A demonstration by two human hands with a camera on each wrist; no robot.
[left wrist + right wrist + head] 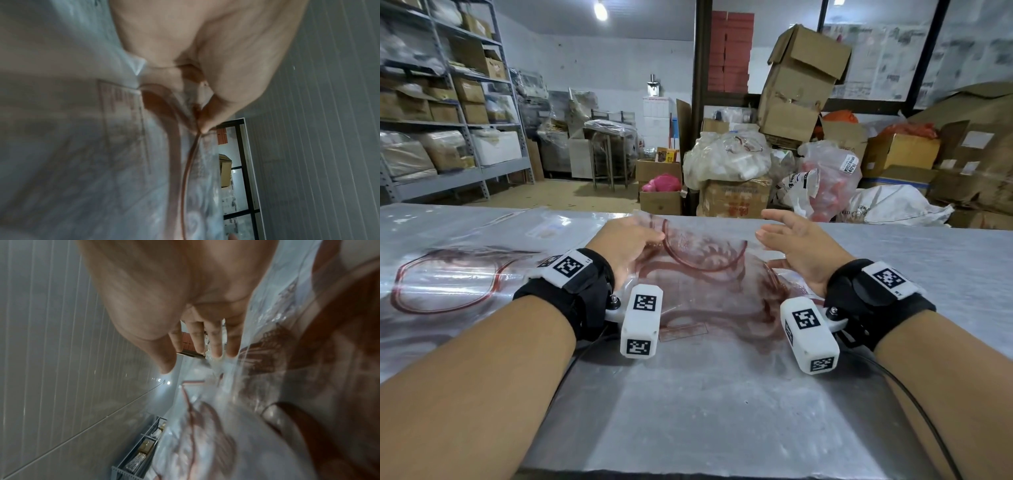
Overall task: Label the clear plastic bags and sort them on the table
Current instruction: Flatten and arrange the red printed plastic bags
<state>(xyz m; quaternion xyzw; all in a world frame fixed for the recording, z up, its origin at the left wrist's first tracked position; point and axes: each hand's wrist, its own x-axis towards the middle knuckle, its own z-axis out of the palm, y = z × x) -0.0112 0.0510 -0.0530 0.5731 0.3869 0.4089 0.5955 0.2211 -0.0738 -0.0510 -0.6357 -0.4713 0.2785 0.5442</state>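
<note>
While the left hand (pixel 625 241) curls its fingers and thumb round the near-left edge of a clear plastic bag (pixel 702 255) printed with red rings, the right hand (pixel 796 245) stands just beside the bag's right edge with its fingers (pixel 198 339) spread apart and nearly straight, clamped on nothing. The left wrist view shows the pinch closely: thumb and fingers (pixel 207 116) press together on a fold of film where a red printed line runs out from between them. From the right wrist view the plastic lies against the side of the little finger, though whether it truly touches is hard to tell through the blur. The held bag is lifted and crumpled between the two hands, over more clear film lying flat beneath it.

A second flat bag (pixel 448 284), with a large red oval printed on it, lies on the table (pixel 722 411) to the left, well apart from the hands. The table top is dull grey metal. Beyond it stands a storeroom: one metal shelving rack (pixel 458 120) on the left loaded with boxes, and a leaning stack of cardboard cartons (pixel 801 89) on the right. Two hands, two wrist cameras, at least two bags visible.
</note>
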